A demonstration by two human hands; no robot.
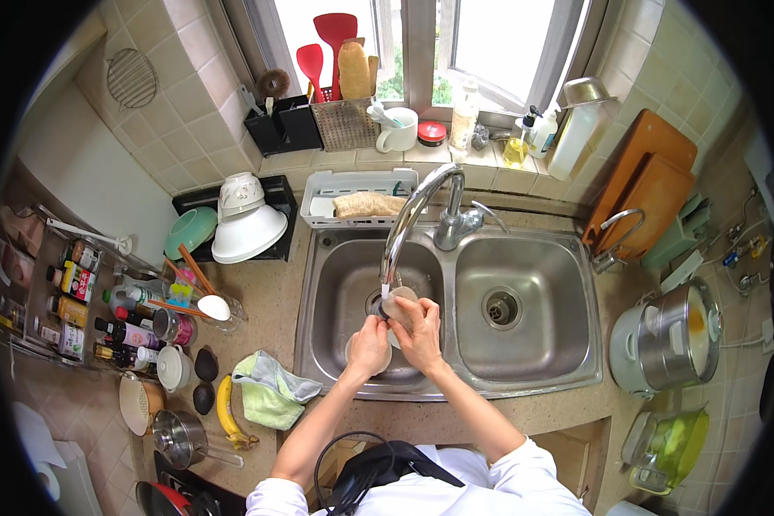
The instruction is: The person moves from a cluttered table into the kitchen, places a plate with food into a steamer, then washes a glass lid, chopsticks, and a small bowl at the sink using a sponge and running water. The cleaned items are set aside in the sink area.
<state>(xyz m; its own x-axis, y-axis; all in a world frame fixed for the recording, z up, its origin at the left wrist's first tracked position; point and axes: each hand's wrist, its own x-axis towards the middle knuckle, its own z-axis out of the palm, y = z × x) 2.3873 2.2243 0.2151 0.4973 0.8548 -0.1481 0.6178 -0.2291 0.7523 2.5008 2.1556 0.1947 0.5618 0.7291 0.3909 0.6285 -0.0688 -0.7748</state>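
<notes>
Both my hands meet under the chrome faucet (405,222), above the left basin (345,274) of a steel double sink. My right hand (420,335) grips a wet, greyish-tan scrubbing pad (400,304), perhaps loofah, just beside the spout's mouth. My left hand (369,351) is closed at the pad's lower left edge. A small dark part shows between the fingers there; what it belongs to is hidden. Below the hands, partly covered by them, a pale round dish (382,369) sits in the basin.
Right of my hands is the second basin (522,290) with its drain. A white basket (316,200) holding a loofah piece (369,205) stands behind the faucet. Left on the counter are stacked bowls (248,232), a cloth (271,387) and a banana (227,409); a steamer pot (667,338) stands right.
</notes>
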